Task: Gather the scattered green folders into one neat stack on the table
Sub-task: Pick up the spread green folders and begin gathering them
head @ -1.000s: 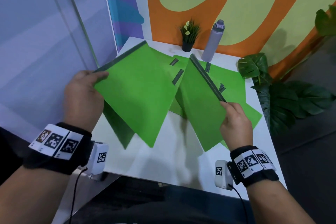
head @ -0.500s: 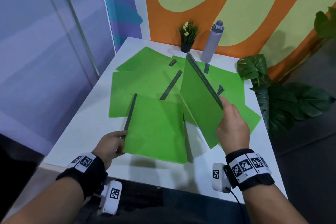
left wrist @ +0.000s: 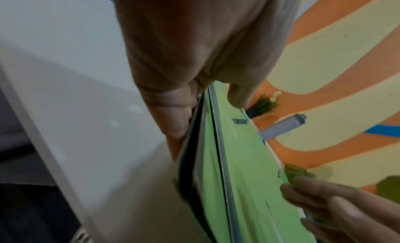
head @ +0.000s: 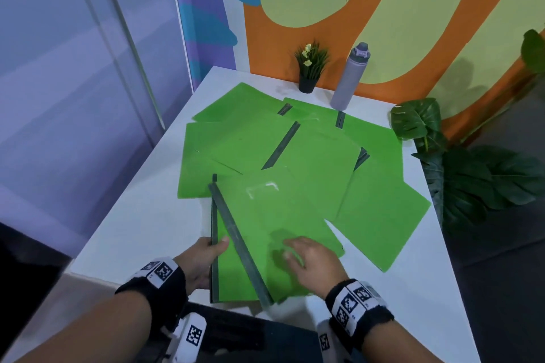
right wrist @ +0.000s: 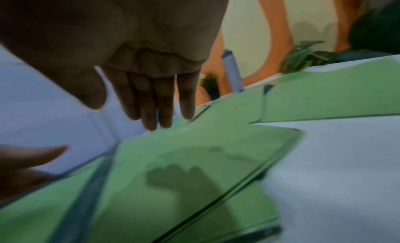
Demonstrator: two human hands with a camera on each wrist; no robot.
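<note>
Left hand (head: pixel 203 259) grips lower folder (head: pixel 233 280) spine; right hand (head: pixel 312 259) open above top folder (head: pixel 280 215).

Approx. 7 green folders (head: pixel 283 215) overlapping, exact no. unclear. 1 bottle (head: pixel 351 76), 1 potted plant (head: pixel 309 68), 2 hands.

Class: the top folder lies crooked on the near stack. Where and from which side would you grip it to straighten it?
Probably pinch the top folder at its free right corner, coming from the right with the right hand: its dark spine slants across the stack, whose left edge the left hand holds.
</note>
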